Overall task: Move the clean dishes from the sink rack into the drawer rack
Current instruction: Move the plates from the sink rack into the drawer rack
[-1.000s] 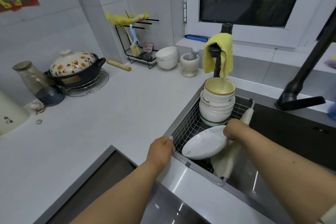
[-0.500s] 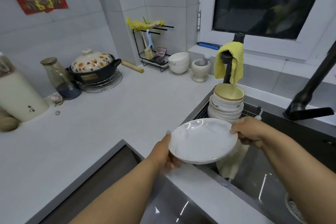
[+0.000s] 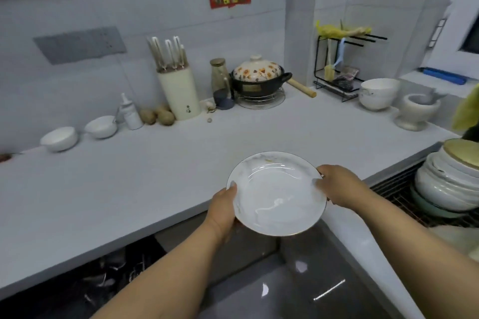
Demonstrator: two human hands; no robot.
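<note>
Centrally, a two-handed grip carries the white plate (image 3: 278, 195): the left hand (image 3: 223, 208) clasps the near-left rim with its thumb lying over the edge and fingers beneath, while the right hand (image 3: 337, 186) pinches the opposite rim, thumb on the upper face. So held, the plate sits roughly level, tilted slightly toward the viewer, clear of every surface and just off the front edge of the desk (image 3: 129, 189). Below and to the left of the grip, a dark open drawer rack (image 3: 108, 274) shows under the desk lip; its wires are blurred and its slots cannot be made out. To the right of the grip, the sink rack (image 3: 396, 194) carries a stack of bowls (image 3: 451, 179) not yet moved. Beyond the grip, along the wall, stand a knife block (image 3: 178, 96), a flowered casserole (image 3: 259, 77) and a mortar (image 3: 414, 111). Judged from this arrangement, the step in hand is the carry down to the drawer. It would be done well by keeping both thumbs firm on the possibly wet rim, lowering the plate past the desk edge without knocking it, turning it edge-on only above a free slot, and releasing one hand after the plate is seated.
</note>
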